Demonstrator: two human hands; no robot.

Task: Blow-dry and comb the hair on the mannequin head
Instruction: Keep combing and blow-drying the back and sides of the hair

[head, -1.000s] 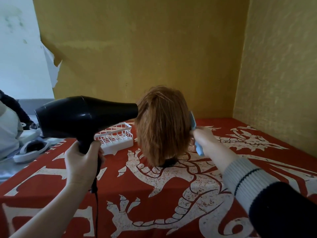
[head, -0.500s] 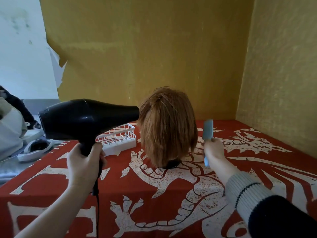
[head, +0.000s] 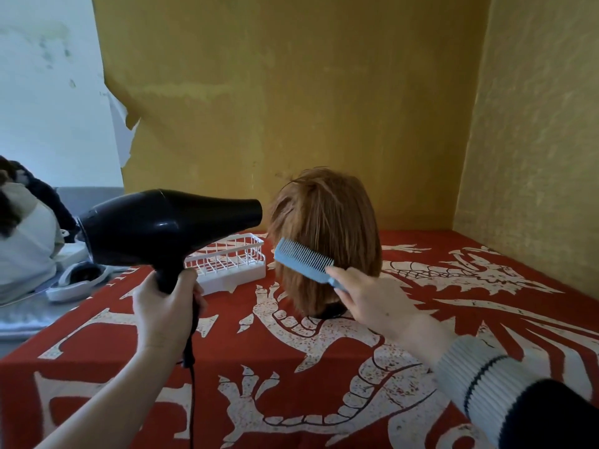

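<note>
Hands grip dryer, comb — no labels legible

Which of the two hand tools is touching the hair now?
The blue comb in the right hand: its teeth lie against the hair. The black dryer in the left hand stops short of it.

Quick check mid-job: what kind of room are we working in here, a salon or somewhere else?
Probably a home room set up for practice, not a salon: peeling yellow wallpaper, a table under a red dragon-print cloth, and clothes piled at the left. No mirror or salon chair shows.
</note>
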